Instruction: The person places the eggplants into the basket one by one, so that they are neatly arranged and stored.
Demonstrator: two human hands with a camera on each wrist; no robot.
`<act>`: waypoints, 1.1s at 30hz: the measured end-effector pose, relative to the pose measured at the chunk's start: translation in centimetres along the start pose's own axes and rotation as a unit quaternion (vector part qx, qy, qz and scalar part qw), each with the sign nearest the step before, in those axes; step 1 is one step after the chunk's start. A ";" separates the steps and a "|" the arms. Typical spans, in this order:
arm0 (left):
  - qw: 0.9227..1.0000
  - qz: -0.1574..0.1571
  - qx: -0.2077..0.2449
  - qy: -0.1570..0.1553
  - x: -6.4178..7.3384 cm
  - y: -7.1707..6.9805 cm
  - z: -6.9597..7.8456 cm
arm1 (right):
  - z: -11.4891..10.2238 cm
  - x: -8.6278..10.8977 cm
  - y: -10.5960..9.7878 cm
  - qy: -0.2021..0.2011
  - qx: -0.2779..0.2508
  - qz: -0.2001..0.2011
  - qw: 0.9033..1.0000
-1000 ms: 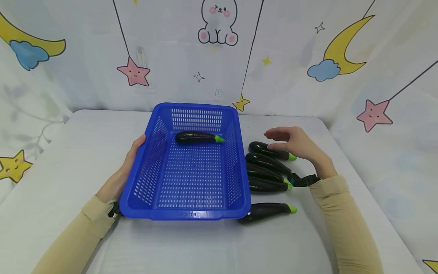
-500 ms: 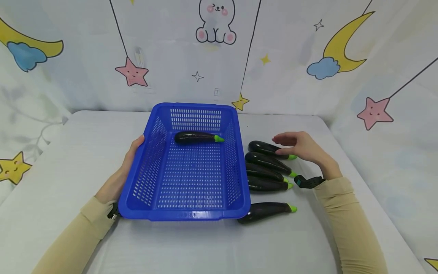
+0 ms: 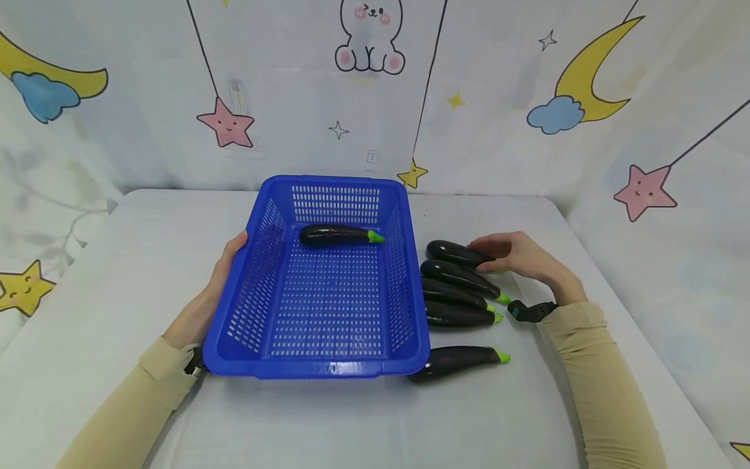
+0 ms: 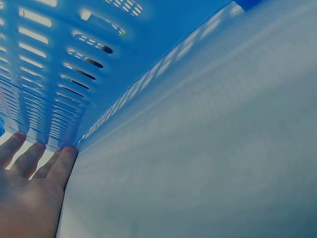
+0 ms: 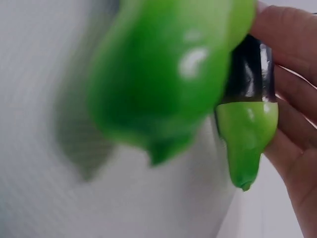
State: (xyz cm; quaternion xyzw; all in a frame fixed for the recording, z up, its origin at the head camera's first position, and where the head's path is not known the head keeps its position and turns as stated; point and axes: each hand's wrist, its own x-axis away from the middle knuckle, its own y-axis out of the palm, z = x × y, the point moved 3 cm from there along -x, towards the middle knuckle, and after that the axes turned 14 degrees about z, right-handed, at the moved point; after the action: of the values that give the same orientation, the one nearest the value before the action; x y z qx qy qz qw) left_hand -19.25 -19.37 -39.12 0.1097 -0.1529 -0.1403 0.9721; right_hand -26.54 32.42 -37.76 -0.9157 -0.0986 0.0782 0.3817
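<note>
A blue plastic basket (image 3: 420,339) stands mid-table, with one dark eggplant (image 3: 334,235) lying across its far end. My left hand (image 3: 218,280) rests against the basket's left side; in the left wrist view its straight fingers (image 4: 60,168) touch the slotted wall. Right of the basket, my right hand (image 3: 521,257) holds the farthest eggplant (image 3: 450,251) near its green stem end, thumb on the near side and fingers on the far side. The right wrist view has this eggplant's green cap (image 5: 247,134) beside the fingers, while a nearer green cap (image 5: 163,74) looms large and blurred.
Close in front of the held eggplant lie three more, an eggplant (image 3: 459,277), a second eggplant (image 3: 451,294) and a third eggplant (image 3: 459,315). A separate eggplant (image 3: 459,361) lies nearer, partly behind the basket's corner. A printed curtain (image 3: 293,98) hangs behind the white table (image 3: 328,423).
My right hand has moved right along the farthest eggplant to its stem end and lowered, its fingers now around it. The left hand and the basket have stayed in place.
</note>
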 end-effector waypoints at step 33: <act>1.000 -0.001 -0.008 0.003 -0.1 -0.1 0.0 | 1.1 -0.5 0.5 -0.005 0.004 -0.001 1.000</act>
State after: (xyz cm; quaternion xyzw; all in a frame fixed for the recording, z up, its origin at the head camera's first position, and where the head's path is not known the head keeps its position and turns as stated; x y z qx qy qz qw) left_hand -19.35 -19.44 -39.21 0.1026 -0.1485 -0.1416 0.9733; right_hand -27.23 32.67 -38.85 -0.9137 -0.1014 0.0829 0.3848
